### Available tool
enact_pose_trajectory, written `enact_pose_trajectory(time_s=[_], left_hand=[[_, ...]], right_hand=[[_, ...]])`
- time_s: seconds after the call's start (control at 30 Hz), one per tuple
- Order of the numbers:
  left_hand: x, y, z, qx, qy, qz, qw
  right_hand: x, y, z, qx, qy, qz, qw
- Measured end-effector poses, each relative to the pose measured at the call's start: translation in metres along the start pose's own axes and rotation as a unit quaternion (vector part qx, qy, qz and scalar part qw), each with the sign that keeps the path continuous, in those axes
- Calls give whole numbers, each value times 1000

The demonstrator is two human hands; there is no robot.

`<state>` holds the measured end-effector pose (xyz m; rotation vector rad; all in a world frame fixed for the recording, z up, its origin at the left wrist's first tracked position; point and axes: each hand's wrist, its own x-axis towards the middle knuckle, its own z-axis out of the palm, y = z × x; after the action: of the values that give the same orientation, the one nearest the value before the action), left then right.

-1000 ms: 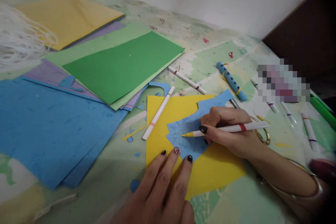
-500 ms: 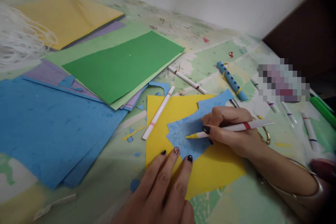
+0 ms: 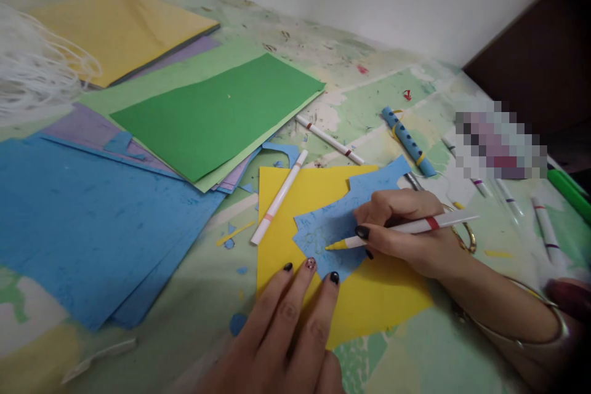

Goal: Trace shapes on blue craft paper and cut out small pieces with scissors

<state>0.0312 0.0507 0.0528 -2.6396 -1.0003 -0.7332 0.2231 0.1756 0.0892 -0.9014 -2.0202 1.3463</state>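
A blue paper cutout [image 3: 330, 215] with jagged edges and faint drawn lines lies on a yellow sheet [image 3: 392, 295]. My right hand [image 3: 401, 231] pinches a white marker with a red band and a yellow tip [image 3: 415, 225]. The tip rests at the cutout's surface, near the faint lines. My left hand [image 3: 290, 326] lies flat with fingers apart, its fingertips on the yellow sheet and the cutout's lower edge. Another white marker with pinkish bands [image 3: 279, 197] lies across the left side of the yellow sheet.
Green sheets [image 3: 221, 117] and blue sheets [image 3: 101, 221] are stacked at the left. White cord [image 3: 37, 68] lies behind them. A dotted blue paper roll [image 3: 409, 141] is beyond my right hand. Several markers [image 3: 547, 231] lie at the right, and paper scraps are scattered about.
The marker tip has moved slightly down the cutout, toward me, and my right hand has shifted with it. My left hand stays in place.
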Motion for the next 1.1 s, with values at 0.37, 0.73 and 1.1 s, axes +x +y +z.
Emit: enact_pose_trajectory(time_s=[0.37,0.73,1.1], left_hand=[[0,-2,-1,-1,-18,-3,1000],[1,0,2,1,22,-41,999],[2,2,-2,-17,10,-42,999]], right_hand=[[0,-1,1,38,7,16,999],[5,0,2,148,100,53,982],[7,2,2,-116,220,-66,966]])
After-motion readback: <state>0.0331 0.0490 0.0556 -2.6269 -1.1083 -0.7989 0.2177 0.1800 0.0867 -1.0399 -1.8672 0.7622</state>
